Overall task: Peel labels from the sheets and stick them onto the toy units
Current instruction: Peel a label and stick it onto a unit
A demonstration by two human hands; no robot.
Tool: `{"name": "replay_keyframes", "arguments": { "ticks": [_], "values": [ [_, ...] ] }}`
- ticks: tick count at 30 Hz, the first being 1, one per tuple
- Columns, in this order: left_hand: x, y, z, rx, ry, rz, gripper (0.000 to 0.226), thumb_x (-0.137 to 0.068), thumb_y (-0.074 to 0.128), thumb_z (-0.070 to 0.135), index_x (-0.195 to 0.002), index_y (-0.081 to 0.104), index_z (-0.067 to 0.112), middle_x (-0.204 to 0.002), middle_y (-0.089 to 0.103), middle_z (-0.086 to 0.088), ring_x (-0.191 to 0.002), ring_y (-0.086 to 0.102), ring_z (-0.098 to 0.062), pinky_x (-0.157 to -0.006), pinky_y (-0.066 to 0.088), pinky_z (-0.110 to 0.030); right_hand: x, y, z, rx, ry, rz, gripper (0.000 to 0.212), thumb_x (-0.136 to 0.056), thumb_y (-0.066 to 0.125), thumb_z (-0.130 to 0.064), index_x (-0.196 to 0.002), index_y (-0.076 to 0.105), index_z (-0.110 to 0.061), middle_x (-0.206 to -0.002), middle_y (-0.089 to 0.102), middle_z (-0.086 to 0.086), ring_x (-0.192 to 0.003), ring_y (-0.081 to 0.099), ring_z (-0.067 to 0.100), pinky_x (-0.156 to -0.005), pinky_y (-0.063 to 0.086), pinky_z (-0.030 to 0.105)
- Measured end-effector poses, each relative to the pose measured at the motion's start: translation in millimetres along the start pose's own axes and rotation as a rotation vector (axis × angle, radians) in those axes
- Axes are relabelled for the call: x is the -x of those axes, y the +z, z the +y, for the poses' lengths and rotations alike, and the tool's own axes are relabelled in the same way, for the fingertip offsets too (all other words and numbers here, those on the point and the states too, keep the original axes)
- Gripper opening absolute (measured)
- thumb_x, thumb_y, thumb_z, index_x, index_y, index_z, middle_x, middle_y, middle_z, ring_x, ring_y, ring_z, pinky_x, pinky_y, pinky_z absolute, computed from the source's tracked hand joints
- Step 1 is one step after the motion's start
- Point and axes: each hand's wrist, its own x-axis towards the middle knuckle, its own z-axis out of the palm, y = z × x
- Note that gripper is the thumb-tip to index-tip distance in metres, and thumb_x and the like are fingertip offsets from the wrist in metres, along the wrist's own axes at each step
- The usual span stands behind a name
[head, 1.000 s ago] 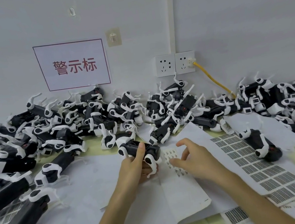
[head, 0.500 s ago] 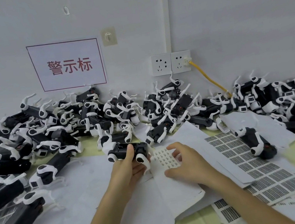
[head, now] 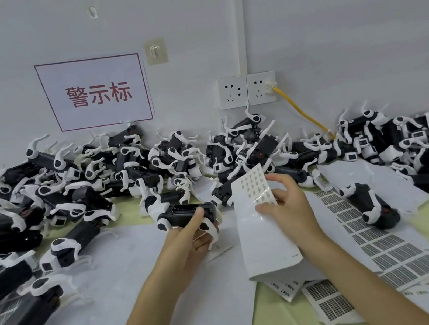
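Observation:
My left hand (head: 191,237) grips a black toy unit with white legs (head: 185,215), held level above the white sheets. My right hand (head: 286,207) pinches a white label sheet (head: 261,228) whose top end is lifted and curled up off the table; small printed labels (head: 254,184) cover its upper part. The sheet stands just right of the held toy, without touching it. More label sheets with dark grids (head: 377,243) lie flat under and right of my right forearm.
A large heap of black-and-white toy units (head: 129,170) runs along the wall from left to right. One toy (head: 367,202) lies alone on the sheets at right. A yellow cable (head: 301,111) hangs from the wall socket (head: 260,88). Backing sheets (head: 128,267) cover the green table (head: 276,319).
My right hand has gone from pressing on the flat label sheet to lifting its top end up. My left hand has kept hold of the toy and turned it level.

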Motion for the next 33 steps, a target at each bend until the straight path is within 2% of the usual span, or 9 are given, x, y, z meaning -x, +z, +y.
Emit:
{"name": "replay_keyframes", "arguments": {
  "ticks": [5, 8, 11, 15, 18, 21, 24, 30, 33],
  "values": [
    [-2, 1, -2, -0.122, 0.032, 0.073, 0.040, -0.102, 0.063, 0.036, -0.103, 0.072, -0.003, -0.096, 0.080, -0.016, -0.095, 0.078, -0.024, -0.080, 0.063, -0.029, 4, 2, -2, -0.013, -0.034, -0.006, 0.044, -0.093, 0.065, -0.004, -0.120, 0.053, -0.036, -0.093, 0.077, -0.013, -0.080, 0.074, 0.011, -0.064, 0.054, 0.027],
    [1, 4, -4, -0.275, 0.116, 0.144, 0.043, -0.103, 0.061, 0.038, -0.082, 0.079, 0.005, -0.082, 0.080, -0.011, -0.076, 0.077, -0.020, -0.069, 0.060, -0.026, 6, 6, -3, -0.001, -0.043, -0.019, 0.045, -0.093, 0.065, -0.002, -0.121, 0.054, -0.034, -0.096, 0.077, -0.007, -0.082, 0.074, 0.017, -0.070, 0.058, 0.037],
    [4, 7, -3, -0.459, 0.302, 0.225, 0.053, -0.106, 0.059, 0.033, -0.061, 0.079, 0.014, -0.070, 0.077, -0.006, -0.068, 0.074, -0.016, -0.071, 0.059, -0.028, 8, 7, -4, -0.004, -0.069, -0.023, 0.046, -0.092, 0.065, 0.001, -0.124, 0.054, -0.030, -0.097, 0.077, -0.007, -0.085, 0.074, 0.020, -0.074, 0.059, 0.042],
    [8, 11, 3, -0.362, 0.455, 0.205, 0.053, -0.105, 0.059, 0.031, -0.057, 0.073, 0.015, -0.064, 0.072, -0.008, -0.061, 0.066, -0.015, -0.054, 0.052, -0.024, 8, 5, -7, -0.085, -0.126, -0.060, 0.051, -0.091, 0.065, 0.004, -0.126, 0.054, -0.032, -0.106, 0.078, -0.005, -0.089, 0.075, 0.018, -0.072, 0.060, 0.035],
    [11, 14, 8, -0.283, 0.399, 0.121, 0.045, -0.101, 0.063, 0.040, -0.068, 0.078, 0.014, -0.066, 0.070, -0.011, -0.061, 0.066, -0.016, -0.051, 0.051, -0.025, 10, 6, -9, -0.134, -0.204, -0.133, 0.055, -0.092, 0.064, 0.007, -0.131, 0.055, -0.031, -0.112, 0.077, -0.002, -0.090, 0.076, 0.025, -0.071, 0.062, 0.039],
    [16, 19, 8, -0.221, 0.232, -0.053, 0.041, -0.092, 0.067, 0.051, -0.091, 0.081, 0.013, -0.089, 0.078, -0.014, -0.077, 0.074, -0.021, -0.062, 0.057, -0.026, 11, 8, -8, -0.105, -0.300, -0.205, 0.046, -0.093, 0.066, 0.006, -0.125, 0.065, -0.026, -0.120, 0.073, -0.009, -0.090, 0.076, 0.022, -0.070, 0.062, 0.039],
    [17, 20, 6, -0.171, 0.245, -0.115, 0.019, -0.099, 0.067, 0.029, -0.103, 0.081, 0.017, -0.105, 0.080, -0.008, -0.096, 0.077, -0.024, -0.074, 0.060, -0.026, 13, 13, -5, -0.065, -0.300, -0.221, 0.038, -0.091, 0.071, -0.003, -0.116, 0.070, -0.031, -0.119, 0.073, -0.009, -0.089, 0.075, 0.023, -0.072, 0.063, 0.047],
    [17, 18, 4, -0.163, 0.257, -0.135, 0.021, -0.102, 0.063, 0.012, -0.117, 0.077, 0.012, -0.114, 0.079, -0.006, -0.106, 0.075, -0.026, -0.089, 0.062, -0.035, 12, 17, 4, 0.376, -0.579, -0.052, 0.032, -0.082, 0.084, -0.024, -0.111, 0.073, -0.033, -0.127, 0.049, -0.021, -0.121, 0.053, 0.002, -0.095, 0.044, 0.011],
    [19, 19, 3, -0.113, 0.235, -0.168, 0.022, -0.102, 0.062, 0.014, -0.118, 0.077, 0.010, -0.116, 0.078, -0.010, -0.107, 0.075, -0.027, -0.085, 0.061, -0.031, 14, 17, 5, 0.506, -0.655, 0.014, 0.034, -0.083, 0.075, -0.043, -0.115, 0.075, -0.032, -0.137, 0.046, -0.017, -0.127, 0.040, 0.001, -0.103, 0.034, 0.014]
  ]
}}
